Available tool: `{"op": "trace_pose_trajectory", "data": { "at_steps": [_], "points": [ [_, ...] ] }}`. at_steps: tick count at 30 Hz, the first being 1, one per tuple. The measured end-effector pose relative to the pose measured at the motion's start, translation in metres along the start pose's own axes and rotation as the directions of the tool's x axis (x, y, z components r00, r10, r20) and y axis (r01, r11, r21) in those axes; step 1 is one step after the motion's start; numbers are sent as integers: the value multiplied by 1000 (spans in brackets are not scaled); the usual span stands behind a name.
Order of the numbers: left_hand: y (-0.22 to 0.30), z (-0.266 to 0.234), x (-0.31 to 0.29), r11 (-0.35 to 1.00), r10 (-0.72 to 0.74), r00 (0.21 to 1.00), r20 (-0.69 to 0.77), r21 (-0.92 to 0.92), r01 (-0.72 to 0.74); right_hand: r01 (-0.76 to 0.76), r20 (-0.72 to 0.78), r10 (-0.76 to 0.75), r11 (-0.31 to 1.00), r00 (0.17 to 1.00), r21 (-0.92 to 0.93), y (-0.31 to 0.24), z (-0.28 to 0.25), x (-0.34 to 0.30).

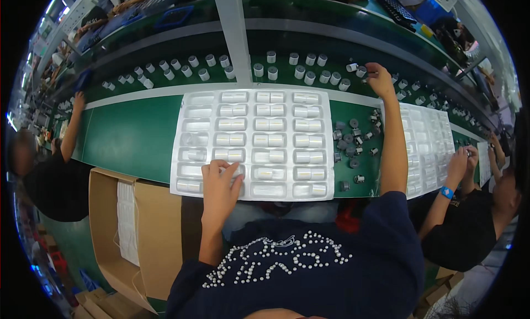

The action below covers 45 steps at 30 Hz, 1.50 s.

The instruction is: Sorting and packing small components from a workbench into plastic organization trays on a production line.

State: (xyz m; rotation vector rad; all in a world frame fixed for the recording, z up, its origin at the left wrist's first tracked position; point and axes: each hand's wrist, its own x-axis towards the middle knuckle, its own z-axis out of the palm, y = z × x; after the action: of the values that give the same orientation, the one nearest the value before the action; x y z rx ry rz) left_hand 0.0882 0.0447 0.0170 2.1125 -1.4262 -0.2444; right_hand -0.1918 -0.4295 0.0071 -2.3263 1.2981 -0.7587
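Observation:
A white plastic tray (247,153) with rows of moulded pockets lies in front of me, many pockets holding white cylinders (270,138). My left hand (221,178) is over the lower part of the tray's second column, its fingers bent around a white cylinder (238,170) that they partly hide. Up at the far belt, my right hand (380,80) reaches out with thumb and fingers apart. It is right beside a standing white cylinder (361,72); whether it touches it I cannot tell. Another cylinder (351,67) lies tipped just left of that one.
Several white cylinders (311,59) stand along the green belt (265,40) behind a metal rail. Small dark grey and metal parts (353,142) lie right of the tray. An opened cardboard box (160,230) sits at lower left. Co-workers sit on both sides; a second tray (428,142) is at right.

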Motion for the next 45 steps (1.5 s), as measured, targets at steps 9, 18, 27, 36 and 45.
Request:
{"op": "trace_pose_trajectory", "data": {
  "at_steps": [9,18,27,36,45],
  "points": [
    [8,-3,-9,857,-53,992,-113,-516,-12,-81,-186,59,990,981,-112,5,51,-8],
    [9,4,-8,-337,-46,947,317,-898,284,-414,436,24,-273,900,868,-119,33,-108],
    [28,12,0,-450,-136,892,431,-829,332,-875,863,-152,-128,483,467,-231,53,-205],
    [37,19,-8,-412,-186,927,327,-882,229,-413,486,-176,333,856,848,-260,43,-226],
    [39,27,-1,-252,-105,959,264,-940,231,137,207,-434,638,877,757,-250,46,-228]
  ]
}}
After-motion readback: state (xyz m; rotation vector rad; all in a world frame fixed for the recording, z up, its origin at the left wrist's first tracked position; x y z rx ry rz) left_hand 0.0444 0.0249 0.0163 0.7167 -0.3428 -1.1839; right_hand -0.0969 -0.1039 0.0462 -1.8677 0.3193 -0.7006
